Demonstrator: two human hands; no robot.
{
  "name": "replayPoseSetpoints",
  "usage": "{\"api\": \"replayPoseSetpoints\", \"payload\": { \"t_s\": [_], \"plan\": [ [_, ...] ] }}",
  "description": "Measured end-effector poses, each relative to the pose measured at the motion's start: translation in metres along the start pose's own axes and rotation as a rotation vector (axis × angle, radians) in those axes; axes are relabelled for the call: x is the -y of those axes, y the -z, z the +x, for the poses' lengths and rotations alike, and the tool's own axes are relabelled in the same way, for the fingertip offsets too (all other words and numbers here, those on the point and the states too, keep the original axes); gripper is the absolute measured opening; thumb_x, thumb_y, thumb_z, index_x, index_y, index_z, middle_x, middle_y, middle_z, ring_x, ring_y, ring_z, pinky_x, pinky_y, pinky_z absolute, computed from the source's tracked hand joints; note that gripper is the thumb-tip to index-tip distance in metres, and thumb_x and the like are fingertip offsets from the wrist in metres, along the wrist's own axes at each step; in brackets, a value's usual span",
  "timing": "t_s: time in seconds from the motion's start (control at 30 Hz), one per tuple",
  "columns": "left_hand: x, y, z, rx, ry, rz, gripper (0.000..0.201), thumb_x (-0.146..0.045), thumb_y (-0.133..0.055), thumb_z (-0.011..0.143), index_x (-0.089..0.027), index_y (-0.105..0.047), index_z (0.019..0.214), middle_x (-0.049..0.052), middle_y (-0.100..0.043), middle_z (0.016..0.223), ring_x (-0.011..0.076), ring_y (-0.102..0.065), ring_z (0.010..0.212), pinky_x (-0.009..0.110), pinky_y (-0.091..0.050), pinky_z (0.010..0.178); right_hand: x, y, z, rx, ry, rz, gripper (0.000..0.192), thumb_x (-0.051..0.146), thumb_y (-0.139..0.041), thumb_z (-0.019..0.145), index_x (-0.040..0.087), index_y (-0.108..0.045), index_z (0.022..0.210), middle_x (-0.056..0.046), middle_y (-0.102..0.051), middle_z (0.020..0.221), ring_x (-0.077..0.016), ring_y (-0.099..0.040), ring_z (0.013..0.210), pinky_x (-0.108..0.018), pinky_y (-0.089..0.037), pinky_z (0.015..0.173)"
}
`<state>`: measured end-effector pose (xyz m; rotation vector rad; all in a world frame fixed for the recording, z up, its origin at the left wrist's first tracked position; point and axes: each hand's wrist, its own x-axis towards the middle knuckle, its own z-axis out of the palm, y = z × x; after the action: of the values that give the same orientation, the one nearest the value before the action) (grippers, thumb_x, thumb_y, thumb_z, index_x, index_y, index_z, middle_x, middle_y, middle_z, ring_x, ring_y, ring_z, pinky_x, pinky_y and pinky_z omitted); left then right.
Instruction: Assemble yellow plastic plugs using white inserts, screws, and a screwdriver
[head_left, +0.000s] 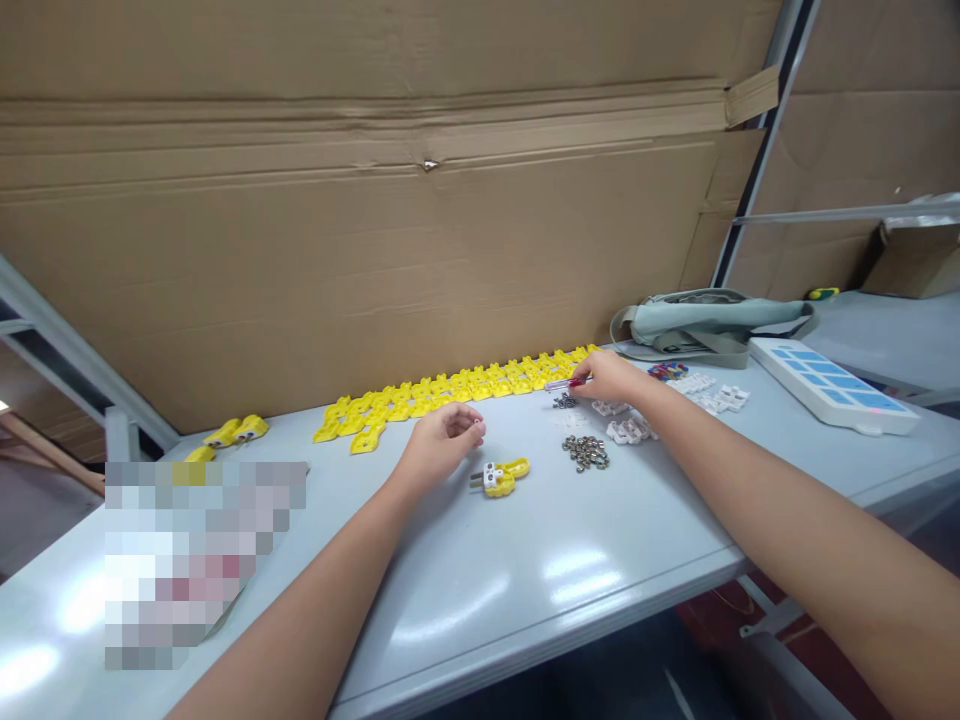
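Above the table, my left hand [444, 442] has its fingers curled in a pinch; whatever they hold, if anything, is too small to make out. Just in front of it lies a yellow plug [514, 480] with a white insert and metal pins pointing left. My right hand [606, 378] grips a small screwdriver [559, 384] with red on its handle, pointing left. Close below that tool is a little pile of dark screws [564, 401]. Nearer to me sits a heap of metal parts [586, 453], beside white plastic pieces [630, 430].
Rows of yellow plug shells [450, 388] line the cardboard wall [420, 270]. More yellow pieces [236, 431] lie at the far left. On the right are small red and blue parts [667, 371], a grey-green bag [697, 325] and a white case with blue panels [832, 385].
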<state>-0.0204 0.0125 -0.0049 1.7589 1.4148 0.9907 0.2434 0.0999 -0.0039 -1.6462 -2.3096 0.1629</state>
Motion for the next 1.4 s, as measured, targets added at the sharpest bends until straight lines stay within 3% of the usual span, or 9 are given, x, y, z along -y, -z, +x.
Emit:
{"api": "replayPoseSetpoints", "payload": {
  "t_s": [0.2, 0.4, 0.53, 0.73, 0.83, 0.93, 1.1, 1.23, 1.4],
  "plan": [
    [0.000, -0.001, -0.001, 0.036, -0.005, 0.049, 0.017, -0.031, -0.060, 0.067, -0.015, -0.061, 0.074, 0.002, -0.064, 0.071, 0.0149, -0.060, 0.065, 0.027, -0.047, 0.061, 0.000, -0.005, 0.001, 0.000, -0.012, -0.010, 0.016, 0.027, -0.061, 0.067, 0.017, -0.073, 0.073, -0.003, -0.068, 0.068, -0.0149, -0.057, 0.063, -0.022, -0.036, 0.056],
    [0.004, -0.003, -0.002, 0.097, -0.016, 0.169, 0.027, -0.036, -0.057, 0.070, -0.016, -0.068, 0.085, 0.006, -0.068, 0.079, 0.0191, -0.063, 0.071, 0.031, -0.048, 0.066, 0.005, 0.000, -0.002, -0.055, -0.012, 0.014, 0.025, 0.031, -0.059, 0.071, 0.016, -0.071, 0.088, -0.006, -0.070, 0.083, -0.0175, -0.059, 0.073, -0.023, -0.038, 0.061],
    [-0.007, -0.006, 0.003, 0.118, -0.016, 0.168, 0.028, -0.034, -0.058, 0.068, -0.018, -0.067, 0.089, 0.004, -0.068, 0.076, 0.0182, -0.063, 0.071, 0.028, -0.049, 0.061, 0.009, 0.004, -0.003, -0.104, 0.000, 0.050, 0.026, 0.031, -0.056, 0.073, 0.017, -0.070, 0.090, -0.006, -0.070, 0.089, -0.0181, -0.060, 0.078, -0.023, -0.040, 0.065],
    [-0.032, -0.036, 0.033, 0.197, -0.032, 0.302, 0.010, -0.021, -0.059, 0.063, -0.017, -0.065, 0.070, 0.004, -0.070, 0.072, 0.0183, -0.065, 0.065, 0.026, -0.048, 0.058, 0.012, 0.001, -0.002, -0.142, 0.019, 0.084, 0.024, 0.028, -0.055, 0.074, 0.017, -0.070, 0.090, -0.005, -0.069, 0.094, -0.0184, -0.061, 0.083, -0.024, -0.041, 0.070],
    [-0.034, -0.054, 0.050, 0.246, -0.070, 0.298, 0.012, -0.022, -0.059, 0.064, -0.018, -0.066, 0.072, 0.004, -0.070, 0.068, 0.0177, -0.064, 0.062, 0.026, -0.048, 0.058, 0.013, -0.002, 0.000, -0.157, 0.039, 0.096, 0.027, 0.029, -0.053, 0.077, 0.017, -0.068, 0.095, -0.006, -0.069, 0.097, -0.0194, -0.061, 0.087, -0.025, -0.041, 0.073],
    [-0.033, -0.059, 0.057, 0.274, -0.122, 0.307, 0.017, -0.027, -0.059, 0.066, -0.019, -0.068, 0.078, 0.004, -0.070, 0.074, 0.0185, -0.064, 0.069, 0.027, -0.048, 0.064, 0.015, -0.002, 0.001, -0.183, 0.076, 0.129, 0.028, 0.027, -0.051, 0.080, 0.017, -0.066, 0.101, -0.007, -0.067, 0.101, -0.0191, -0.060, 0.089, -0.025, -0.041, 0.074],
    [-0.036, -0.031, 0.032, 0.304, -0.213, 0.470, 0.033, -0.042, -0.056, 0.069, -0.021, -0.067, 0.092, 0.006, -0.067, 0.091, 0.0208, -0.061, 0.077, 0.030, -0.046, 0.067, 0.025, 0.005, -0.006, -0.212, 0.150, 0.224, 0.027, 0.027, -0.047, 0.083, 0.018, -0.061, 0.105, -0.005, -0.068, 0.086, -0.0149, -0.057, 0.070, -0.024, -0.037, 0.062],
    [-0.039, -0.004, -0.007, 0.476, -0.155, 0.650, 0.045, -0.047, -0.065, 0.060, -0.026, -0.065, 0.100, 0.006, -0.061, 0.100, 0.0212, -0.059, 0.078, 0.027, -0.045, 0.065, 0.049, 0.005, -0.017, -0.174, 0.270, 0.237, 0.022, 0.023, -0.054, 0.078, 0.017, -0.066, 0.095, -0.005, -0.067, 0.081, -0.0143, -0.055, 0.068, -0.024, -0.037, 0.062],
    [-0.034, 0.019, -0.028, 0.539, -0.148, 0.574, 0.029, -0.033, -0.064, 0.062, -0.028, -0.068, 0.091, 0.002, -0.061, 0.092, 0.0190, -0.057, 0.078, 0.027, -0.044, 0.066, 0.091, -0.015, -0.024, -0.089, 0.395, 0.256, 0.019, 0.020, -0.056, 0.077, 0.016, -0.069, 0.089, -0.007, -0.066, 0.085, -0.0154, -0.056, 0.075, -0.024, -0.039, 0.068]
  ]
}}
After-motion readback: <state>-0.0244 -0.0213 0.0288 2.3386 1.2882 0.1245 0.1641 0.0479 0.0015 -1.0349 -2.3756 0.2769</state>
